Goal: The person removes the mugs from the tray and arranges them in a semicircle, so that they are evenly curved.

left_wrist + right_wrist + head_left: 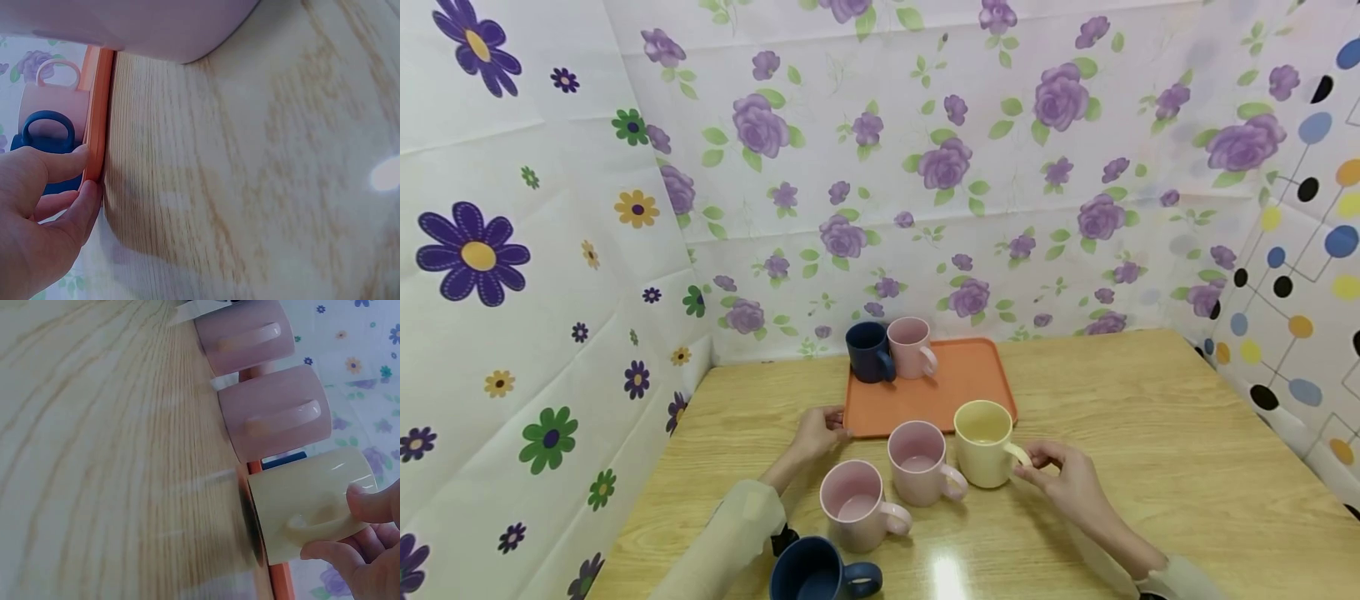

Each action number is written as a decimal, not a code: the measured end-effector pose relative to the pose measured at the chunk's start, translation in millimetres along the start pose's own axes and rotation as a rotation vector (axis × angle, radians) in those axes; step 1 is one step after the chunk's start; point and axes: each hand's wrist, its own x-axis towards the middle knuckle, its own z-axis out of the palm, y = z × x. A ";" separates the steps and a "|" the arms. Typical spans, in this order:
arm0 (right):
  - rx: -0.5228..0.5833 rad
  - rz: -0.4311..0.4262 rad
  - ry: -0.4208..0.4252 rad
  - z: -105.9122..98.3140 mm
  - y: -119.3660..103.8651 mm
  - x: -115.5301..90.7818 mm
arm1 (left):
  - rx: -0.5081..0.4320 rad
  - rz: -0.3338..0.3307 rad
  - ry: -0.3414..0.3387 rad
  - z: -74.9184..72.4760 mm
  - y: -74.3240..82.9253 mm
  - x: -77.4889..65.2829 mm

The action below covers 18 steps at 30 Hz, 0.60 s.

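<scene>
My right hand point(1063, 483) pinches the handle of a yellow mug point(983, 446). The mug is upright, close over the table just in front of an orange tray point(955, 392). At the tray's near left corner, my left hand point(818, 433) holds the edge between thumb and fingers. On the tray's back left part stand a dark blue mug point(867, 354) and a pink mug point(908, 348), side by side. Left of the yellow mug is a second pink mug point(917, 467), then a third pink mug point(853, 510) nearer me. Another dark blue mug point(805, 575) is cut off at the bottom edge.
The wooden table point(1150, 417) extends to both sides of the tray. Behind it hangs a sheet with purple roses point(947, 167). Patterned sheets also close off the left and right sides. My left forearm point(737, 525) passes beside the nearest mugs.
</scene>
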 end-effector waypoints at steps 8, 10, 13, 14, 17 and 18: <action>-0.016 -0.001 -0.018 -1.8 1.8 -4.5 | 0.005 0.009 0.000 -0.9 0.7 -0.8; -0.010 -0.002 -0.021 -1.9 3.0 -5.3 | 0.010 0.006 0.001 -1.0 0.9 -0.7; 0.001 0.001 -0.022 -2.3 4.7 -6.6 | 0.022 0.006 -0.005 -1.7 0.9 -1.0; 0.001 0.002 -0.024 -2.6 5.3 -7.0 | 0.022 0.004 -0.007 -1.9 0.9 -1.1; -0.003 -0.005 -0.029 -3.5 6.6 -8.5 | 0.028 0.004 -0.011 -2.5 1.2 -1.6; -0.004 -0.009 -0.032 -3.9 6.6 -9.1 | 0.029 0.002 -0.012 -2.6 1.3 -1.6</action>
